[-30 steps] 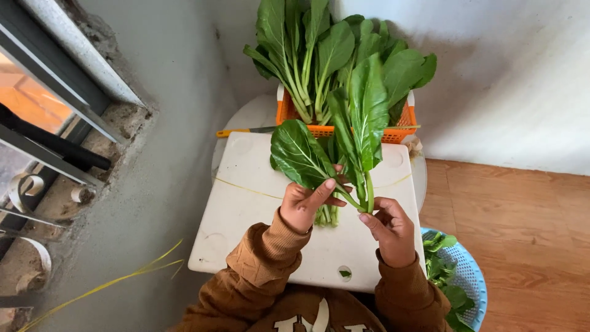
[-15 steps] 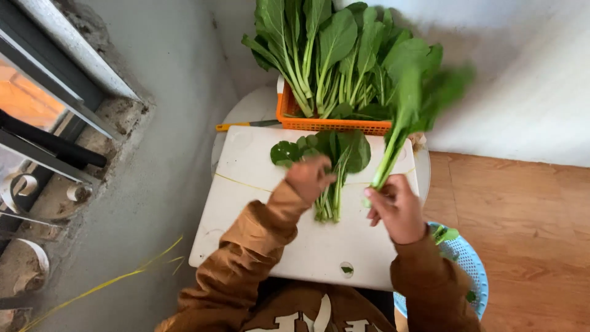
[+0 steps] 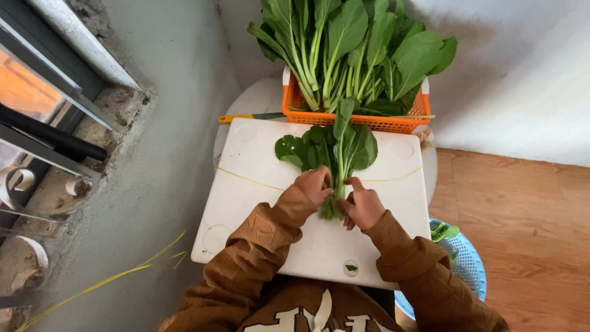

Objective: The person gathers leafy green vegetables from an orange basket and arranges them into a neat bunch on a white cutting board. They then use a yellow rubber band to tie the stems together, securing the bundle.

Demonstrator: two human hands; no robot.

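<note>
A small bunch of green leafy stalks (image 3: 335,150) lies on a white board (image 3: 258,184), leaves pointing away from me. My left hand (image 3: 314,186) grips the stalks near their cut ends from the left. My right hand (image 3: 362,206) pinches the same stalk ends from the right, fingers curled on them. Both arms wear brown sleeves. Behind the board an orange basket (image 3: 381,123) holds a big pile of leafy greens (image 3: 350,43).
A yellow-handled knife (image 3: 246,117) lies at the board's far left edge, beside the basket. A blue basket (image 3: 464,264) with green scraps stands on the wooden floor at my right. A grey concrete wall and window ledge run along the left.
My right hand held a leafy stalk raised near the basket; now that hand is down at the bunch on the board. My left hand stayed on the stalks.
</note>
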